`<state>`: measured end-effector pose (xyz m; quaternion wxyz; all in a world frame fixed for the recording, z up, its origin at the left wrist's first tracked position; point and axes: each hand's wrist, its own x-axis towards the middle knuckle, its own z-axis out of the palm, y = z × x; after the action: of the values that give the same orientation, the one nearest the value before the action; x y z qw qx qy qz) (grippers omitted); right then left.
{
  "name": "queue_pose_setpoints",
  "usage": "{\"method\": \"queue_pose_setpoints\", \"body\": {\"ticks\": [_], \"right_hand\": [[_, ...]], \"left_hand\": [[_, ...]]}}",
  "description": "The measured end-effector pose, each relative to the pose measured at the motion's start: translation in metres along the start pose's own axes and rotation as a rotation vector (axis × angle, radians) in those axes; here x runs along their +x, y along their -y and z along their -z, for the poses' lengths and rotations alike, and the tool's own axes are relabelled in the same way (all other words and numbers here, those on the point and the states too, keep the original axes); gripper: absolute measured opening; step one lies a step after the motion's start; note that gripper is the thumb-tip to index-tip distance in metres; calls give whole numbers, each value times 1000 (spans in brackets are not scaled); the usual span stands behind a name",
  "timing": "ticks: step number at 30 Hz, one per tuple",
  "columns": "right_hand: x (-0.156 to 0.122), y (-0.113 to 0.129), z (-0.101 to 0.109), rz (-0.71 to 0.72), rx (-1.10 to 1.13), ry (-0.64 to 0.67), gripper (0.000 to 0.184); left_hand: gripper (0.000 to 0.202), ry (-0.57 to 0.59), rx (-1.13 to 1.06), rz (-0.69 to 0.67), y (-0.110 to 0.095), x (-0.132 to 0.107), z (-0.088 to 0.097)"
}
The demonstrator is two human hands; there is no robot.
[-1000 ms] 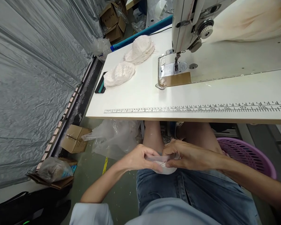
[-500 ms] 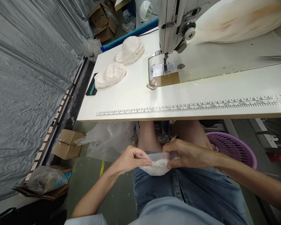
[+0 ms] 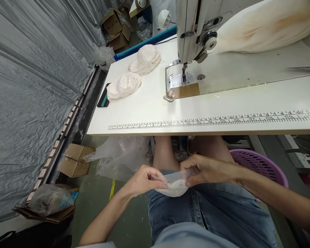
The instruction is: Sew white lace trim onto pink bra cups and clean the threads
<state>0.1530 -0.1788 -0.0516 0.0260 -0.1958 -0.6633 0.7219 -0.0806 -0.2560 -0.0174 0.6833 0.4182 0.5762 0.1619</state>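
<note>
Over my lap I hold a small white piece of sheer fabric with a lacy patterned part (image 3: 176,187). My left hand (image 3: 147,181) pinches its left edge between thumb and fingers. On the opposite edge, my right hand (image 3: 197,171) grips it, thumb toward me and fingers behind. Two stacks of cream lace pieces, a nearer one (image 3: 124,85) and a farther one (image 3: 146,59), lie on the white sewing table (image 3: 144,112). The nearer stack partly covers a dark flat object with a teal stripe (image 3: 103,98).
A sewing machine (image 3: 189,34) stands on the table, with a printed ruler (image 3: 212,121) along the front edge. Pale fabric (image 3: 263,27) and pointed metal blades (image 3: 303,68) lie at right. A purple basket (image 3: 263,168), a plastic bag (image 3: 119,155) and a cardboard box (image 3: 74,160) are below.
The view has shifted slightly, so the table sits a little lower in the picture. Both hands keep their grip on the white fabric, which has tilted slightly between them.
</note>
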Motion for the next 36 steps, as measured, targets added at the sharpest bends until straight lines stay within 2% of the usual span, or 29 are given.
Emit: {"method": "queue_pose_setpoints", "body": {"ticks": [7, 16, 25, 31, 36], "right_hand": [[5, -1, -1, -16, 32, 2, 33], [5, -4, 2, 94, -46, 12, 24], [11, -8, 1, 90, -41, 0, 28], [5, -7, 8, 111, -49, 49, 20], [7, -6, 4, 94, -85, 74, 26]], "left_hand": [[24, -66, 23, -17, -2, -2, -1], [32, -109, 61, -9, 0, -4, -1], [35, -157, 40, -1, 0, -2, -4], [37, -157, 42, 15, 1, -4, -5], [37, -152, 11, 16, 0, -1, -8]]}}
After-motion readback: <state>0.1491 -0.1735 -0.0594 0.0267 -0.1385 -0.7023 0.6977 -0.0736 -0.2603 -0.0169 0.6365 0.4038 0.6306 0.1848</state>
